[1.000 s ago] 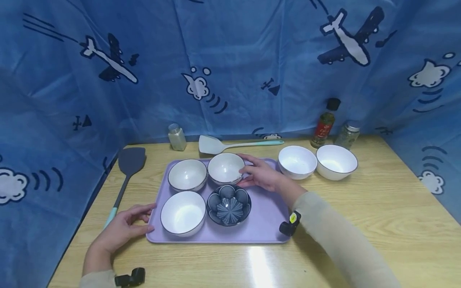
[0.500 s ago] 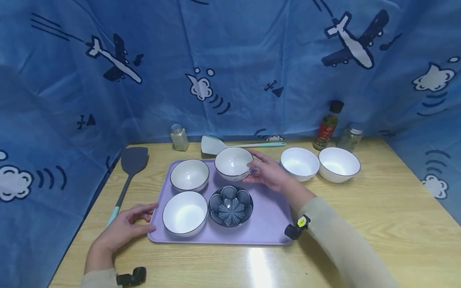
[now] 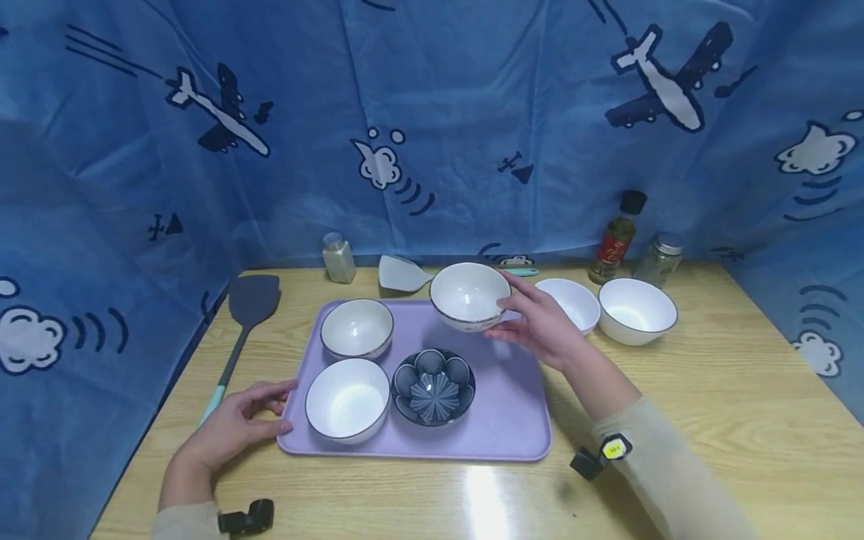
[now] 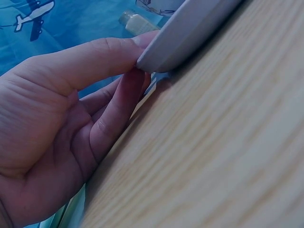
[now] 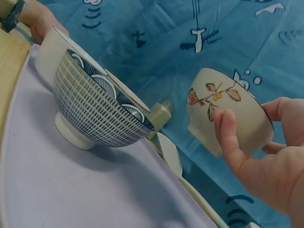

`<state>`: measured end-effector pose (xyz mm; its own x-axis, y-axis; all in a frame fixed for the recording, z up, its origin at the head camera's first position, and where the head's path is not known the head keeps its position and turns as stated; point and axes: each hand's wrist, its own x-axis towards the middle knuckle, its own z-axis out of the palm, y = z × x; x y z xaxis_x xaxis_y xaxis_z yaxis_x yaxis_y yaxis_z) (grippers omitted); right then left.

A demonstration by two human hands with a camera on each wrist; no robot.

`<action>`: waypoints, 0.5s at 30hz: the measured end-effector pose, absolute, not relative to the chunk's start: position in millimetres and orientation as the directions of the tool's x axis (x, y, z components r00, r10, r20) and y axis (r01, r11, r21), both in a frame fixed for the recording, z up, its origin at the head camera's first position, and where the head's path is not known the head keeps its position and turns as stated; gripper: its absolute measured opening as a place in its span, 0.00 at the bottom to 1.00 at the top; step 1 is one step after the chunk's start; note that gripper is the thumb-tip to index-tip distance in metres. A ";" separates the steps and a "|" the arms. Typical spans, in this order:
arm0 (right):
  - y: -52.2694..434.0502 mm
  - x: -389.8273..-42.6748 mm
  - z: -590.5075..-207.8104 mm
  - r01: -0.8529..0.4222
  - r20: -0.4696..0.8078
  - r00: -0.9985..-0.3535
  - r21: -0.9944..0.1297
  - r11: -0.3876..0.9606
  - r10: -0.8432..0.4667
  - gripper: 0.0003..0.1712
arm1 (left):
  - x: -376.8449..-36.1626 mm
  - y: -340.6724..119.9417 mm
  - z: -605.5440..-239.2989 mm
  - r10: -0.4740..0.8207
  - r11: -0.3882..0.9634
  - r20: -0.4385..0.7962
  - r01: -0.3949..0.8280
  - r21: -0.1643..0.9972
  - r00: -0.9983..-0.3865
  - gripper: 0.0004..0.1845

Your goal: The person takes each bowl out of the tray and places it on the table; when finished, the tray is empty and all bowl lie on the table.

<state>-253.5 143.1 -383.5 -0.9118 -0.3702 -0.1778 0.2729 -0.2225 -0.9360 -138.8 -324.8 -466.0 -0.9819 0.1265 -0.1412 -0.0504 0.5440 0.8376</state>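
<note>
In the head view my right hand [image 3: 536, 319] grips a dark-rimmed white bowl [image 3: 470, 294] by its right side, raised over the back of a purple tray [image 3: 502, 431]. Seen from the right wrist, this bowl [image 5: 228, 111] bears painted leaves and a red flower. On the tray stand a similar bowl [image 3: 356, 328] at the back left, a larger white bowl [image 3: 347, 400] in front of it, and a dark blue petal-patterned bowl [image 3: 433, 388]. My left hand [image 3: 232, 424] holds the tray's left edge; its thumb and fingers [image 4: 116, 107] pinch the rim in the left wrist view.
Two white bowls, one partly hidden [image 3: 577, 304] and one in full view [image 3: 637, 310], stand right of the tray. A white spatula [image 3: 403, 274], a shaker jar [image 3: 339, 259], a sauce bottle [image 3: 613, 244] and a lidded jar [image 3: 659, 259] line the back. A dark spatula [image 3: 253, 300] lies left.
My right hand has lifted the flowered bowl off the tray and carried it rightward. My left hand stays at the tray edge. The view has shifted slightly.
</note>
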 end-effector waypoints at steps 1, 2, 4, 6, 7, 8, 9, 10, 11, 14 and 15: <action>144.4 -251.1 -381.4 0.274 -0.180 -0.911 -0.937 -0.217 -0.371 0.40 | -138.3 -325.5 -465.6 0.126 0.547 -0.138 -0.047 0.836 -0.982 0.37; 145.8 -248.5 -379.2 0.273 -0.181 -0.910 -0.939 -0.210 -0.374 0.40 | -137.5 -325.9 -464.7 0.128 0.546 -0.133 -0.042 0.837 -0.983 0.37; 148.9 -242.4 -375.5 0.271 -0.181 -0.907 -0.942 -0.197 -0.380 0.39 | -136.3 -326.3 -463.7 0.130 0.545 -0.127 -0.036 0.837 -0.983 0.36; 152.8 -235.2 -372.6 0.266 -0.178 -0.906 -0.946 -0.187 -0.385 0.39 | -135.4 -326.8 -463.1 0.136 0.541 -0.118 -0.026 0.841 -0.984 0.36; 155.1 -231.1 -371.3 0.263 -0.176 -0.905 -0.947 -0.183 -0.388 0.39 | -135.1 -326.8 -462.8 0.137 0.539 -0.117 -0.025 0.842 -0.984 0.36; 157.7 -226.5 -370.0 0.259 -0.174 -0.904 -0.949 -0.178 -0.391 0.39 | -134.9 -326.8 -462.5 0.138 0.537 -0.119 -0.027 0.843 -0.983 0.36; 160.6 -221.9 -369.1 0.254 -0.169 -0.904 -0.951 -0.174 -0.394 0.40 | -134.9 -327.0 -462.5 0.141 0.537 -0.119 -0.025 0.843 -0.983 0.36; 163.9 -217.2 -368.2 0.249 -0.164 -0.903 -0.953 -0.171 -0.398 0.40 | -135.0 -327.1 -462.5 0.144 0.537 -0.118 -0.023 0.843 -0.983 0.36; 167.0 -212.4 -366.9 0.242 -0.159 -0.902 -0.956 -0.163 -0.402 0.40 | -135.3 -327.3 -462.7 0.148 0.536 -0.117 -0.020 0.844 -0.982 0.35; 177.1 -200.1 -364.5 0.227 -0.149 -0.894 -0.964 -0.140 -0.422 0.41 | -136.3 -328.0 -463.3 0.154 0.536 -0.114 -0.014 0.844 -0.981 0.35; 180.3 -196.8 -363.8 0.223 -0.147 -0.890 -0.966 -0.131 -0.431 0.41 | -136.6 -328.3 -463.5 0.155 0.535 -0.115 -0.014 0.845 -0.981 0.35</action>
